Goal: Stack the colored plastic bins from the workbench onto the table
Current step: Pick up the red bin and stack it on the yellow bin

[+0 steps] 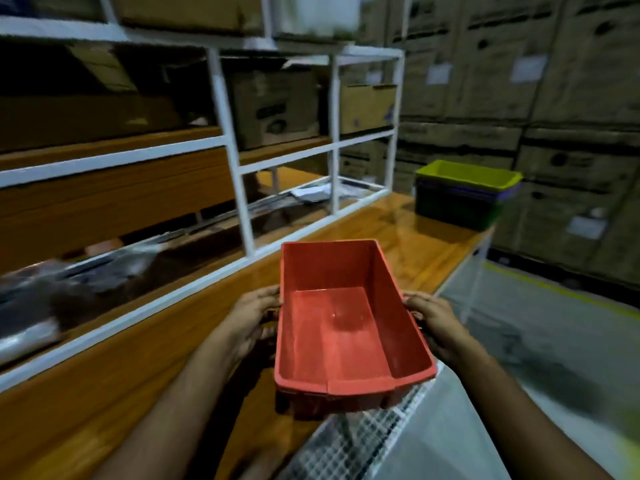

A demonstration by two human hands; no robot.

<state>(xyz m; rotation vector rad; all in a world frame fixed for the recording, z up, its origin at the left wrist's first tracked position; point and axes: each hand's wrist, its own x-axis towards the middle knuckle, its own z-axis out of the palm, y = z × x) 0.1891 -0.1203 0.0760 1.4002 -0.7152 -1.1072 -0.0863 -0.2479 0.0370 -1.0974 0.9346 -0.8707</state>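
Bins were the business of this moment, and one red bin (341,327) was in the air, empty, its open side up, carried lengthwise away from the person over the near edge of the wooden tabletop (207,323). The left hand (254,317) gripped its left long wall just under the rim, fingers curled on the outside, and the right hand (433,323) held the opposite wall the same way; a grip on both sides, I judged, kept the bin level and ready to drop squarely into another. At the far end of the same tabletop stood a stack of bins (464,195), a yellow-green one on top nested over purple rims with a dark bin at the bottom, close to the wall of cardboard cartons (554,81). That stack looked like the destination, since the red bin pointed toward it. A white shelf frame (239,181) holding cartons ran along the left side of the tabletop. A wire mesh surface (363,441) lay below the bin, blurred.
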